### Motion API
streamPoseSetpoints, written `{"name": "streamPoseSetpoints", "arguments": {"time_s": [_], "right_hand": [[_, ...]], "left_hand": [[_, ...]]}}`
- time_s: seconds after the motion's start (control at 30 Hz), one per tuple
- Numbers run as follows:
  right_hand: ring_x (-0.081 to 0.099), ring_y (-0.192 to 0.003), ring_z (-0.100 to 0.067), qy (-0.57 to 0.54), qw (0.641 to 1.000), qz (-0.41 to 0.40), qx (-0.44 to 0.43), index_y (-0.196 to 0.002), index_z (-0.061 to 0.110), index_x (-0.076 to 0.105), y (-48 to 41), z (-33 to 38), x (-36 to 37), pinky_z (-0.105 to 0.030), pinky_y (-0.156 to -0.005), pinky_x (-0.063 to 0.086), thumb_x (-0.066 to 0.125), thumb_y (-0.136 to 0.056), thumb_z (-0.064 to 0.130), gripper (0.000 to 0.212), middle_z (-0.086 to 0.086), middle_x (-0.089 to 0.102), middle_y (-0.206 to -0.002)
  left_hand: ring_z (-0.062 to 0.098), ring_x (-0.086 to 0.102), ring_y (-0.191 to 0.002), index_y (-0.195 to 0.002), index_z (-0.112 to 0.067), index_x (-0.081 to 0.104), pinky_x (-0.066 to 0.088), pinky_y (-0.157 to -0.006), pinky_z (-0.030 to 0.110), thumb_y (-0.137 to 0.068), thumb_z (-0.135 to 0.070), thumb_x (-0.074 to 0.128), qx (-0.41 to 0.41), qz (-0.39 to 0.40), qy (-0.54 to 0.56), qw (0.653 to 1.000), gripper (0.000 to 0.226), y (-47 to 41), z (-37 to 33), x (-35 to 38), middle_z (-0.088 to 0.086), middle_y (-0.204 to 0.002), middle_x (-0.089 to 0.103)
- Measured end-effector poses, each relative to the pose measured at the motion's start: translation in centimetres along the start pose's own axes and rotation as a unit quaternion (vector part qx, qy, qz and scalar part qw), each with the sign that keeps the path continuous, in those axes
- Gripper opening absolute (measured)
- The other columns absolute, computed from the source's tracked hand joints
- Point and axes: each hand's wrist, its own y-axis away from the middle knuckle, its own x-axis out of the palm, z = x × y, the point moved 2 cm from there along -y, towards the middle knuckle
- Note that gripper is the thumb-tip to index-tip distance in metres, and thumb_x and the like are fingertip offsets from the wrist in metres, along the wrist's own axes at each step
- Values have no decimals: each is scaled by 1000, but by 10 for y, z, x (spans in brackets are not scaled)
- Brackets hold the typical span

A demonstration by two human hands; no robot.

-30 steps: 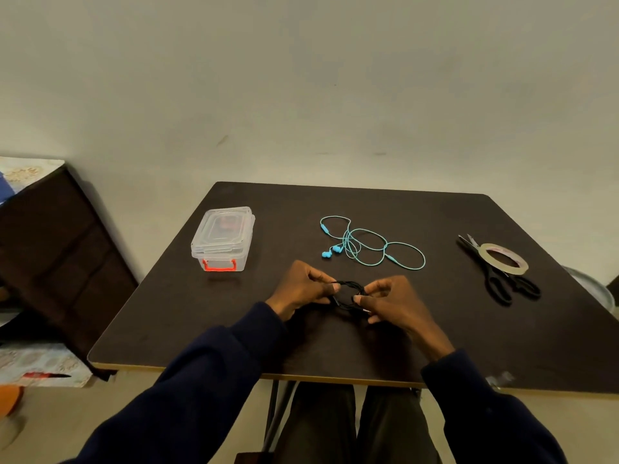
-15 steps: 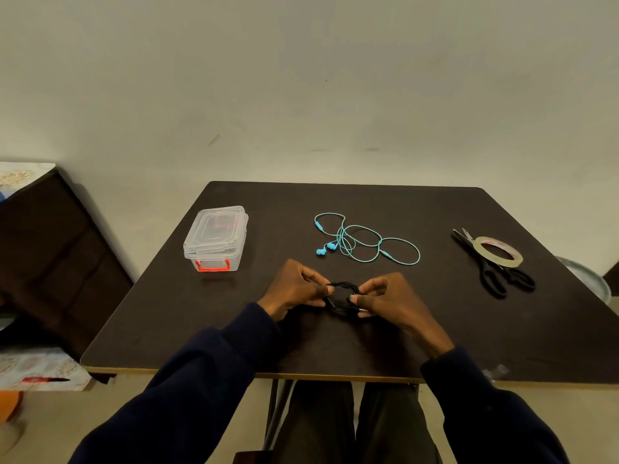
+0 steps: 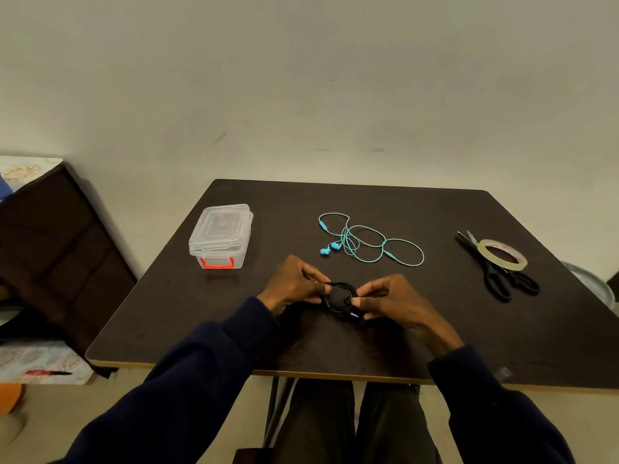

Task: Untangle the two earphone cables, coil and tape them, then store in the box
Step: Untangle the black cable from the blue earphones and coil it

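Black earphone cable: wound into a small coil, held just above the near middle of the dark table, between both hands. Left hand: fingers curled, thumb and forefinger pinching the coil's left side. Right hand: fingers curled, pinching the coil's right side; the plug end sticks out just below that grip.

Teal earphone cable: loose loops lying on the table beyond the hands, apart from them. Clear lidded box with orange latch: far left, lid on. Tape roll: far right, resting on black-handled scissors.
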Motion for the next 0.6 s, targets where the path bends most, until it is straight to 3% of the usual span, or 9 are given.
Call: {"name": "streamPoseSetpoints", "arguments": {"time_s": [0.1, 0.27, 0.4, 0.6], "right_hand": [[74, -83, -22, -100, 995, 5, 2, -101, -4, 71, 3, -2, 0, -24, -68, 60, 78, -78, -1, 24, -20, 75, -100], [74, -87, -30, -284, 958, 37, 1, -97, -9, 66, 6, 1, 6, -32, -73, 63, 69, -77, -16, 21, -27, 73, -104], [75, -82, -25, -334, 942, 43, 4, -109, -8, 61, 5, 3, 8, -28, -65, 62, 74, -68, -8, 43, -29, 70, -110], [74, -83, -23, -352, 935, 43, 6, -105, -1, 62, 6, 0, 4, -29, -68, 62, 72, -69, -7, 38, -26, 71, -110]], "left_hand": [[18, 72, -84, -99, -5, 76, 62, -77, 31, -85, -3, 74, 12, 0, 2, 1000, 14, 0, -2, -3, 13, -97, 75], [16, 71, -77, -98, -6, 77, 63, -79, 36, -85, -4, 75, 45, -13, -14, 999, 13, 2, -12, -9, 10, -88, 75], [13, 72, -75, -97, -7, 77, 62, -72, 27, -85, -4, 74, 65, -11, -18, 998, 13, 6, -20, -13, 7, -87, 75], [14, 73, -75, -98, -3, 76, 62, -70, 25, -84, -3, 75, 80, -5, -5, 997, 14, 9, -27, -14, 9, -85, 76]]}}
